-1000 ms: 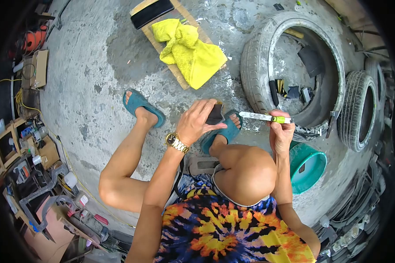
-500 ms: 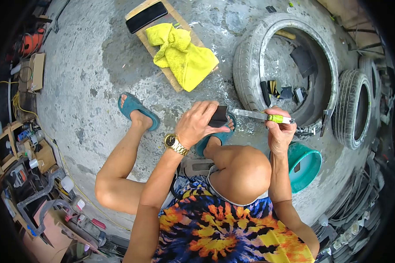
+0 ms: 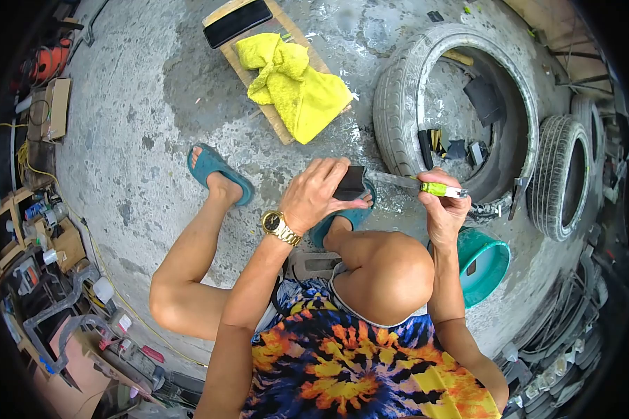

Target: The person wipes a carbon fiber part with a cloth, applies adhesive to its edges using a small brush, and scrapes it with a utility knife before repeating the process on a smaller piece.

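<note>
My left hand [image 3: 316, 195], with a gold watch on its wrist, is closed round a dark block-like piece [image 3: 351, 183]. On the right, my right hand [image 3: 444, 202] grips a cutter knife [image 3: 437, 189] with a yellow-green and white handle. The knife's long blade points left, and its tip is at or very close to the right edge of the dark piece. Whether the two touch cannot be made out.
A yellow cloth [image 3: 293, 87] and a phone [image 3: 237, 23] lie on a wooden board [image 3: 285, 133]. A tire [image 3: 398, 105] encircles dark scraps. Another tire [image 3: 555, 174] stands right. A teal bucket [image 3: 493, 272] is beside my right forearm. Tools and boxes crowd the left edge.
The knife and my right hand have shifted slightly left, bringing the blade closer to the dark piece. My left hand keeps its grip.
</note>
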`<move>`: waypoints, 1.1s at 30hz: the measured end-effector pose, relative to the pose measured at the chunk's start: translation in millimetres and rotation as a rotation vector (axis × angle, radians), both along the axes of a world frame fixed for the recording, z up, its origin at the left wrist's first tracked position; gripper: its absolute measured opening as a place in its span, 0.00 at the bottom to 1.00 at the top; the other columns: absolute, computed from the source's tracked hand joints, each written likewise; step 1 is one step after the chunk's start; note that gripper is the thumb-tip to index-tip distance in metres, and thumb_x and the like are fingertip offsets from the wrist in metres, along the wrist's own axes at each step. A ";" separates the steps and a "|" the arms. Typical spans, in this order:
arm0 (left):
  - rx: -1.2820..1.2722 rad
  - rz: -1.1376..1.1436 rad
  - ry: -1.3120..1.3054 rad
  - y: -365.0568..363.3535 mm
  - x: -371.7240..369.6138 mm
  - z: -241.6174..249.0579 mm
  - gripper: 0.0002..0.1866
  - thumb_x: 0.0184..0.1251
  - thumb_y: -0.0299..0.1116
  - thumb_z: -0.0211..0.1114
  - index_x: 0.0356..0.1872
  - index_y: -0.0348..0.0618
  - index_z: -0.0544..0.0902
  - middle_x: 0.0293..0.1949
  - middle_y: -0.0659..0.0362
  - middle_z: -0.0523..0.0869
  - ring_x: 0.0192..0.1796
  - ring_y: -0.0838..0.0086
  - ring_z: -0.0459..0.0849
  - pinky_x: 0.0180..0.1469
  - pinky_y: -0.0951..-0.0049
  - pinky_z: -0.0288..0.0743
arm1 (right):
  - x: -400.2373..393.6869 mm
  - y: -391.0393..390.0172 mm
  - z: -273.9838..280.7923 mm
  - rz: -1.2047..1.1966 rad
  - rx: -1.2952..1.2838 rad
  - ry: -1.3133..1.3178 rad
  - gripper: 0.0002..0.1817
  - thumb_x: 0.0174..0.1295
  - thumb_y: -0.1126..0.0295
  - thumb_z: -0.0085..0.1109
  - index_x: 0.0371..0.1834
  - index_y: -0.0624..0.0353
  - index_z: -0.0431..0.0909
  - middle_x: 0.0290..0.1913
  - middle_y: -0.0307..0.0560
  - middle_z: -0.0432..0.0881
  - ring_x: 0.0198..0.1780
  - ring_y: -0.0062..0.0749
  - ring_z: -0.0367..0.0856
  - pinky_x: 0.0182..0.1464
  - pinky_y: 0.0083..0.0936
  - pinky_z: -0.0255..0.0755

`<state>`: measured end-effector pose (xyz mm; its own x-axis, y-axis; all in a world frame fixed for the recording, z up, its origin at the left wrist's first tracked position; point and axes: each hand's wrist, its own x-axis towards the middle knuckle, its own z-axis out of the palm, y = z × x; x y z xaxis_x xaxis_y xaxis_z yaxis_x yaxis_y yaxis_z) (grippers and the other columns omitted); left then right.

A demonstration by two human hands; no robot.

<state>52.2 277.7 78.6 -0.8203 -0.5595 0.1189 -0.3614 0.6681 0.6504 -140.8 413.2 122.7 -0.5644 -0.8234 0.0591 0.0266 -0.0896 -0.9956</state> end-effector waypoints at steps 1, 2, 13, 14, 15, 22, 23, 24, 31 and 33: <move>-0.007 -0.001 -0.001 -0.2 0.2 -0.3 0.40 0.44 0.58 0.75 0.51 0.36 0.78 0.45 0.50 0.85 0.47 0.55 0.85 0.45 0.62 0.82 | 0.2 -0.6 -0.1 0.005 0.006 -0.005 0.16 0.51 0.84 0.69 0.44 0.67 0.83 0.40 0.48 0.85 0.38 0.25 0.75 0.41 0.23 0.69; -0.014 -0.002 -0.001 -0.4 0.3 -0.5 0.40 0.44 0.59 0.75 0.51 0.36 0.78 0.45 0.50 0.85 0.46 0.55 0.85 0.45 0.62 0.82 | 0.2 -1.1 -0.6 0.006 0.006 -0.005 0.16 0.51 0.84 0.69 0.44 0.67 0.83 0.40 0.48 0.85 0.38 0.25 0.75 0.41 0.23 0.69; -0.009 0.017 -0.013 -0.4 -0.2 -1.6 0.40 0.44 0.59 0.75 0.52 0.37 0.77 0.44 0.50 0.84 0.46 0.56 0.85 0.43 0.63 0.83 | 0.1 -16.8 30.0 0.208 0.016 0.591 0.18 0.43 0.79 0.75 0.40 0.63 0.84 0.37 0.50 0.87 0.35 0.36 0.82 0.40 0.28 0.73; 0.015 0.020 -0.023 0.0 -1.3 -1.2 0.40 0.44 0.59 0.75 0.52 0.37 0.77 0.44 0.50 0.84 0.46 0.56 0.85 0.43 0.62 0.83 | 0.7 -18.2 32.0 0.232 0.010 0.647 0.19 0.42 0.77 0.76 0.40 0.60 0.85 0.36 0.48 0.87 0.33 0.36 0.81 0.37 0.28 0.73; 0.017 0.020 -0.022 0.5 -2.1 -2.5 0.40 0.44 0.59 0.75 0.52 0.37 0.77 0.44 0.50 0.84 0.46 0.56 0.85 0.43 0.62 0.83 | 1.3 -20.1 35.8 0.232 0.012 0.648 0.19 0.42 0.77 0.76 0.40 0.60 0.85 0.36 0.48 0.87 0.33 0.36 0.81 0.37 0.28 0.73; 0.062 0.040 0.055 2.5 -5.0 -11.0 0.39 0.43 0.56 0.77 0.52 0.37 0.77 0.44 0.50 0.85 0.46 0.54 0.84 0.46 0.61 0.81 | 3.6 -27.1 48.2 0.288 0.004 0.829 0.19 0.39 0.76 0.77 0.39 0.59 0.85 0.36 0.47 0.87 0.31 0.36 0.81 0.34 0.27 0.70; 0.068 0.041 0.065 2.6 -5.0 -11.7 0.39 0.43 0.56 0.77 0.52 0.37 0.77 0.44 0.50 0.85 0.46 0.54 0.84 0.46 0.61 0.81 | 2.5 -26.1 48.8 0.277 0.008 0.789 0.19 0.39 0.76 0.77 0.39 0.60 0.85 0.36 0.47 0.87 0.32 0.36 0.82 0.35 0.27 0.71; 0.068 0.041 0.064 2.5 -5.1 -11.5 0.39 0.43 0.56 0.77 0.52 0.37 0.77 0.44 0.50 0.85 0.46 0.54 0.84 0.46 0.61 0.81 | 1.6 -25.3 49.0 0.265 0.011 0.748 0.19 0.40 0.77 0.77 0.39 0.60 0.85 0.36 0.47 0.87 0.33 0.36 0.82 0.35 0.27 0.71; 0.094 0.092 0.079 -1.0 4.0 -16.1 0.37 0.43 0.52 0.78 0.50 0.36 0.78 0.41 0.48 0.85 0.43 0.54 0.85 0.44 0.61 0.81 | -1.2 -18.2 21.4 0.138 0.023 0.562 0.16 0.45 0.82 0.71 0.40 0.64 0.84 0.39 0.50 0.87 0.36 0.35 0.82 0.39 0.27 0.73; 0.074 0.150 0.088 -3.8 19.9 -24.0 0.35 0.44 0.52 0.78 0.48 0.35 0.79 0.39 0.47 0.85 0.41 0.54 0.85 0.44 0.62 0.81 | 1.9 -14.1 -5.2 0.003 0.109 0.403 0.15 0.50 0.84 0.67 0.43 0.64 0.83 0.40 0.47 0.86 0.37 0.29 0.81 0.39 0.23 0.72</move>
<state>72.1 273.9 54.6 -0.7151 -0.6849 0.1400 -0.3932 0.5597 0.7295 -138.9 399.1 117.5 -0.5114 -0.8387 0.1869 -0.3669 0.0164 -0.9301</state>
